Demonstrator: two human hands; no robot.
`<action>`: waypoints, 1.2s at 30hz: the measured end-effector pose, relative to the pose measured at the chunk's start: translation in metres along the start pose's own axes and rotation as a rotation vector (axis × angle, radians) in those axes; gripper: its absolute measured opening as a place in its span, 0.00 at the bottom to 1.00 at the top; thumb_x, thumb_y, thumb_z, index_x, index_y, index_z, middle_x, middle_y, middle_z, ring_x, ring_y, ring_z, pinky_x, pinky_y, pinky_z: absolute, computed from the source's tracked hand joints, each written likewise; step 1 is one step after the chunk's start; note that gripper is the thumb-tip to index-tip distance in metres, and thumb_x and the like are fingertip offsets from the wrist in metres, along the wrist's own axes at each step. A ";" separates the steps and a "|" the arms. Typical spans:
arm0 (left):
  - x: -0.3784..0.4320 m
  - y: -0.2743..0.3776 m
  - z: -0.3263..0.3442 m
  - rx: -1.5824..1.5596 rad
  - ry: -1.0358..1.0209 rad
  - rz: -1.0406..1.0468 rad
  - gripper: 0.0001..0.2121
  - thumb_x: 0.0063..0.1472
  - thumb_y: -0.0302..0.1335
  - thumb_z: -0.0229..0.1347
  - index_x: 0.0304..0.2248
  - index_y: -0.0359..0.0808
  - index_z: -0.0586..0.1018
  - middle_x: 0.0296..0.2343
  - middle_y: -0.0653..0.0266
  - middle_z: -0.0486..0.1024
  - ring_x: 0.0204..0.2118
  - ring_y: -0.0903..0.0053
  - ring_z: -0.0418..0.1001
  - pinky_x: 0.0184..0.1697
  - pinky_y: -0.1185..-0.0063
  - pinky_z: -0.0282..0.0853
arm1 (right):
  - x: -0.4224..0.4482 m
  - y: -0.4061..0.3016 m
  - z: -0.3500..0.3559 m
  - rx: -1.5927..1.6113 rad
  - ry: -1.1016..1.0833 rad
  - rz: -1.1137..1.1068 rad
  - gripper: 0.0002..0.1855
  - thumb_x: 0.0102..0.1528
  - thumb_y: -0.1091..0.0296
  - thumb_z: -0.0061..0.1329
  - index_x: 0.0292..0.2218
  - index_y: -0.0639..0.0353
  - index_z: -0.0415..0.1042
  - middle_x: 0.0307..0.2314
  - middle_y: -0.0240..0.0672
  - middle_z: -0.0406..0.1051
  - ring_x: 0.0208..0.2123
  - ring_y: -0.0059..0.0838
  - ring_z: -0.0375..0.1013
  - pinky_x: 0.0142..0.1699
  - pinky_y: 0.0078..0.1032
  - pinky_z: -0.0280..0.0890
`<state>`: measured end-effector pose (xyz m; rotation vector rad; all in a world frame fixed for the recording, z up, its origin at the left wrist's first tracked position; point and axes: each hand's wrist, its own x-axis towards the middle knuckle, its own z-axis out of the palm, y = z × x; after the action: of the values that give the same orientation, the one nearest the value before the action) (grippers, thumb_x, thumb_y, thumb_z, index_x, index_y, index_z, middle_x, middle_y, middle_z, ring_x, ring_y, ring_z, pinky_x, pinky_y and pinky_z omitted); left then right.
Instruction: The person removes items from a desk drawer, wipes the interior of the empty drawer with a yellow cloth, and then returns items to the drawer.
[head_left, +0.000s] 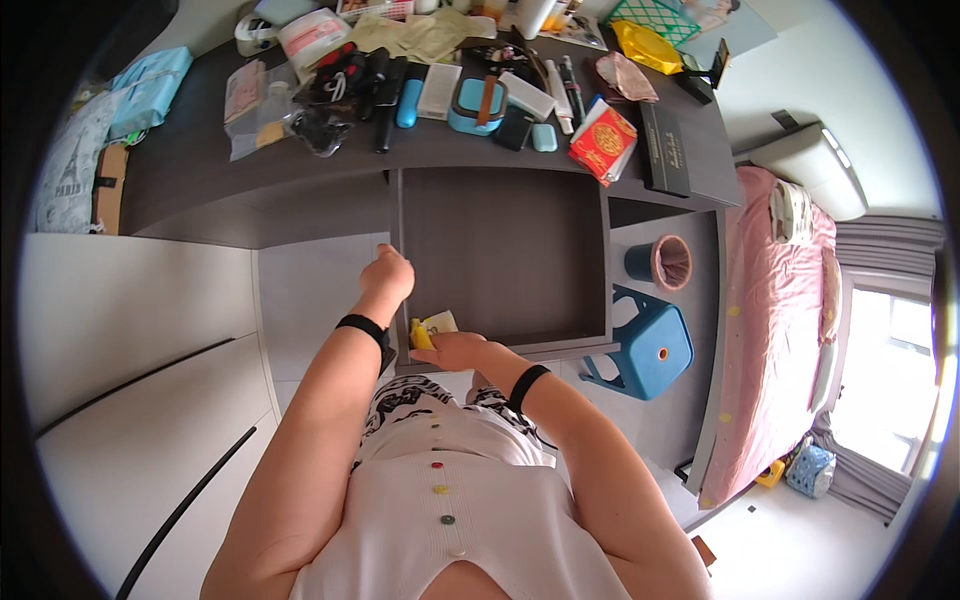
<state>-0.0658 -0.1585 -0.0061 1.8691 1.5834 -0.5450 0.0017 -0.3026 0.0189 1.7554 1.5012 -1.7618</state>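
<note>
A dark drawer is pulled out from the desk in front of me. My right hand is at its front left corner, touching a small yellow item and a pale packet or card; the fingers are partly hidden, so the grip is unclear. My left hand is at the drawer's left side wall, with its fingers curled; whether it grips the wall cannot be told. Each wrist wears a black band.
The desk top holds a blue case, red envelopes, a black box and many other items. A blue stool and a waste bin stand right of the drawer, with a bed beyond. White cabinets are at left.
</note>
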 end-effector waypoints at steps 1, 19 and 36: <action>0.001 -0.002 -0.005 0.049 -0.014 -0.035 0.16 0.59 0.32 0.41 0.44 0.30 0.60 0.33 0.47 0.73 0.37 0.57 0.73 0.39 0.68 0.69 | -0.009 0.003 -0.007 -0.020 -0.031 0.051 0.37 0.53 0.33 0.26 0.46 0.58 0.65 0.42 0.43 0.67 0.46 0.39 0.65 0.49 0.32 0.59; 0.006 -0.011 0.001 0.000 0.035 -0.026 0.16 0.57 0.28 0.41 0.44 0.31 0.59 0.33 0.46 0.73 0.37 0.58 0.73 0.40 0.69 0.69 | -0.020 0.009 -0.001 0.430 -0.039 0.001 0.30 0.57 0.40 0.25 0.50 0.49 0.62 0.46 0.35 0.65 0.47 0.37 0.63 0.51 0.30 0.57; 0.003 0.006 -0.002 -0.064 -0.089 -0.030 0.22 0.58 0.29 0.40 0.51 0.31 0.54 0.38 0.45 0.71 0.41 0.58 0.71 0.42 0.70 0.68 | -0.139 0.243 -0.027 0.001 0.695 0.325 0.14 0.51 0.62 0.42 0.40 0.51 0.71 0.34 0.39 0.72 0.37 0.38 0.71 0.43 0.30 0.64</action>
<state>-0.0600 -0.1554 -0.0058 1.7530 1.5545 -0.5758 0.2366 -0.4560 0.0269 2.5944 1.2961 -1.0370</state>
